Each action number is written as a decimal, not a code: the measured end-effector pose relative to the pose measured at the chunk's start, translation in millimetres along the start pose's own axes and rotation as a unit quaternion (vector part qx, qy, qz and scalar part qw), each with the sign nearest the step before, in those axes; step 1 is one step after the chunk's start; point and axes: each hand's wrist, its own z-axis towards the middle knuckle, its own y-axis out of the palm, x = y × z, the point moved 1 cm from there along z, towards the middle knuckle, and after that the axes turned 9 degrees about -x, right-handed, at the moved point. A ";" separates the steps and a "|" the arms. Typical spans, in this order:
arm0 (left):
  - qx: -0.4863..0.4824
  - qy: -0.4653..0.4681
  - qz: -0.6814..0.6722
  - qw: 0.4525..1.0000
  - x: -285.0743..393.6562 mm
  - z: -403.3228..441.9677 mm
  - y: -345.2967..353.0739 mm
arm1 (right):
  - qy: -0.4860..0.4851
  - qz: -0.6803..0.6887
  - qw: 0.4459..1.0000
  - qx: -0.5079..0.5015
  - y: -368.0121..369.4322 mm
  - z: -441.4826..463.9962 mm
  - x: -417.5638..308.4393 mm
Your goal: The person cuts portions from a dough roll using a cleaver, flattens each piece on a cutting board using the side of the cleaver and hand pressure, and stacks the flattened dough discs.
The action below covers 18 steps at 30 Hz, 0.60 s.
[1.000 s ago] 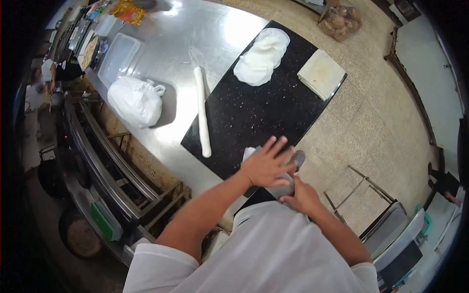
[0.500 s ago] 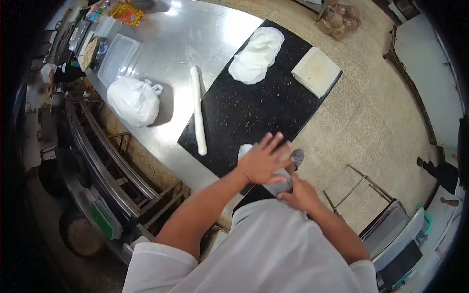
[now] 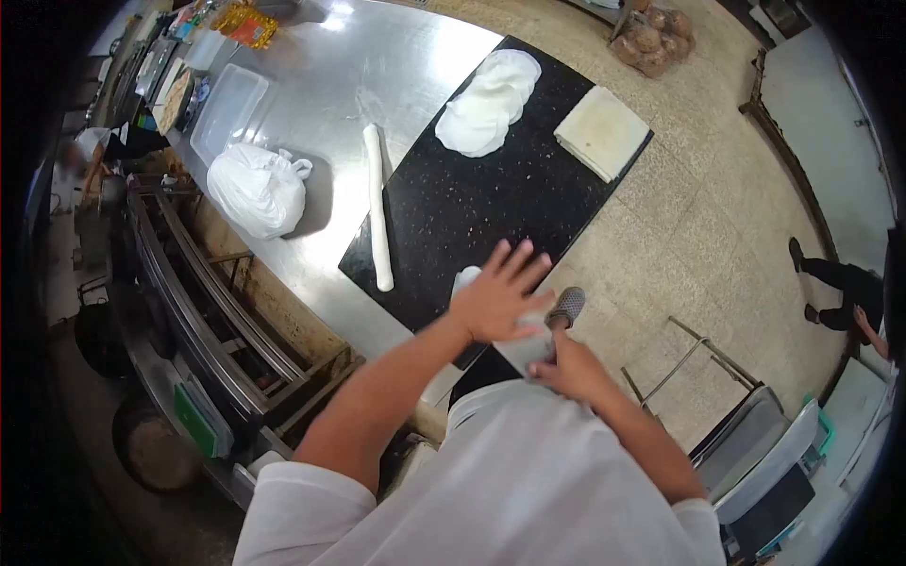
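My left hand (image 3: 500, 297) lies palm down with its fingers spread, over a broad flat grey blade (image 3: 522, 357) that looks like a cleaver's. The fingers of my right hand (image 3: 571, 368) are closed around the blade's near right end; any handle is hidden. A bit of white dough (image 3: 465, 277) shows at the left edge of my left hand, on the black slab (image 3: 472, 212). To the left, a long white dough rope (image 3: 378, 212) lies across steel and slab. Overlapping thin white dough rounds (image 3: 489, 102) rest at the slab's far end.
A stack of square pale sheets (image 3: 604, 132) sits by the slab's right edge. On the steel table (image 3: 330, 85) stand a knotted white bag (image 3: 257, 191) and a clear plastic tub (image 3: 229, 111). A metal-framed chair (image 3: 746, 443) is at right. Other people are at the far left and right edges.
Both hands stay in nearly the same place over the blade, with the left hand shifted slightly up and left. The view has moved a little. More of the person at right shows.
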 end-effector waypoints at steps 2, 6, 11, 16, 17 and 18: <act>0.016 0.048 -0.012 0.999 10.4 13.8 10.7 | 0.015 0.027 0.999 -0.013 -0.2 2.5 11.8; -0.015 0.041 0.058 0.997 -28.6 55.5 -14.5 | 0.093 -0.038 0.995 0.014 -66.0 31.1 -18.4; 0.040 -0.022 0.066 0.997 -60.1 63.0 -42.7 | 0.027 -0.071 0.996 0.052 -78.1 56.9 -32.7; -0.033 0.007 -0.024 0.999 11.4 17.6 -6.1 | -0.009 0.015 1.000 -0.010 -6.0 1.1 12.8; 0.008 0.049 -0.008 0.999 13.8 25.9 7.9 | 0.035 0.024 0.999 -0.008 -5.6 -4.3 16.8; 0.005 0.048 -0.021 0.999 8.0 35.7 6.8 | 0.045 0.027 0.998 -0.017 -18.0 -1.3 14.1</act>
